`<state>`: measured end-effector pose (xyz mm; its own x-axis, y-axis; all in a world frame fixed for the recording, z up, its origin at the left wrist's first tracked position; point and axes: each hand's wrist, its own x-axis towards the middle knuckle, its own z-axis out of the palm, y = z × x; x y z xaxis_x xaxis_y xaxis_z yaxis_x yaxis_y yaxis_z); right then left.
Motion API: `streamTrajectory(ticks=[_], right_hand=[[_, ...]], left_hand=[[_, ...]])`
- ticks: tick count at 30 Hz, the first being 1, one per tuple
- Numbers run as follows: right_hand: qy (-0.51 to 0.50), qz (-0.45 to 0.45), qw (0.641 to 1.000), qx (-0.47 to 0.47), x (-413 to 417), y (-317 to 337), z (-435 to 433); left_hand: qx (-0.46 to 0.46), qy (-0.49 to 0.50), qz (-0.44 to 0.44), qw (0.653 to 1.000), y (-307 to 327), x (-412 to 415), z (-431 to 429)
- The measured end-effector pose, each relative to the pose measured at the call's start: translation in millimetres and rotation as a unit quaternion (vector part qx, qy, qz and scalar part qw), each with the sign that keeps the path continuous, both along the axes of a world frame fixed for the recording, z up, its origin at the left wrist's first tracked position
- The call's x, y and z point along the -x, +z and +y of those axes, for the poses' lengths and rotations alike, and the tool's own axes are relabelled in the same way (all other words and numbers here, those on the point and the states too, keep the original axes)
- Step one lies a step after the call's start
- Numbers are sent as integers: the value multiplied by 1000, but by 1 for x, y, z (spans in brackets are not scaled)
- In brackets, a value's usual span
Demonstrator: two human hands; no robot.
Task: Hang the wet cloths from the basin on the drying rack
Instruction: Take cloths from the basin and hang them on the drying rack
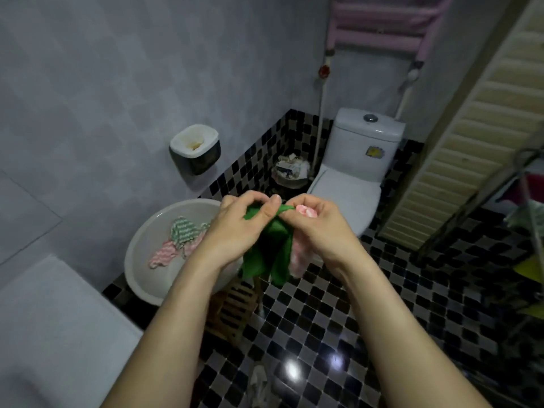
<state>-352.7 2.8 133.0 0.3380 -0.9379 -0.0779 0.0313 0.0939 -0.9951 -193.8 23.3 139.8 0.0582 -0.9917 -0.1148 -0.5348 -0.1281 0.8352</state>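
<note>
At the left, the white basin stands on a wooden stool near the tiled wall, and two striped cloths lie inside it, so some work is left. In the middle, the left hand pinches the top edge of a green cloth between thumb and fingers. The right hand pinches the same edge and is also closed around a pink cloth. Both cloths hang down from the hands, their long axis about vertical, above the floor just beside the basin's right rim. At the far right, the drying rack carries some coloured pieces; I judge the task partly done.
</note>
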Motion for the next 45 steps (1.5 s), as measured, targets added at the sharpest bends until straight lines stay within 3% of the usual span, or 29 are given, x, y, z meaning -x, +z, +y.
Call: streamTrajectory(ticks=[5,8,12,17,20,25,28,31,33,35,37,39,45], right_hand=[[-10,30,1000,-2,34,19,25],[68,35,996,-46,57,33,35],[133,92,984,-76,79,32,61],[68,237,968,-53,70,9,103],[-5,371,927,-48,66,4,130],[-161,513,839,-89,81,14,172],[-253,546,793,-100,97,20,196],[-320,417,846,-89,115,25,223],[-357,275,887,-99,119,27,235],[-394,132,902,-117,127,30,255],[-416,37,899,-134,138,31,271],[-430,-22,891,-145,147,33,282],[-435,-276,850,-115,201,37,335]], left_hand=[[-36,-152,50,986,7,17,17],[-23,-194,94,976,12,26,23],[16,-234,135,963,19,39,37],[44,-253,191,947,24,38,57],[38,-274,200,940,20,33,69],[35,-283,182,941,10,30,90],[48,-301,39,952,8,29,98],[61,-354,-195,913,10,36,107],[98,-334,-230,909,10,44,112],[125,-298,-157,933,12,63,124],[97,-261,7,960,11,84,138],[46,-229,146,961,11,102,149],[29,-300,156,941,31,173,200]])
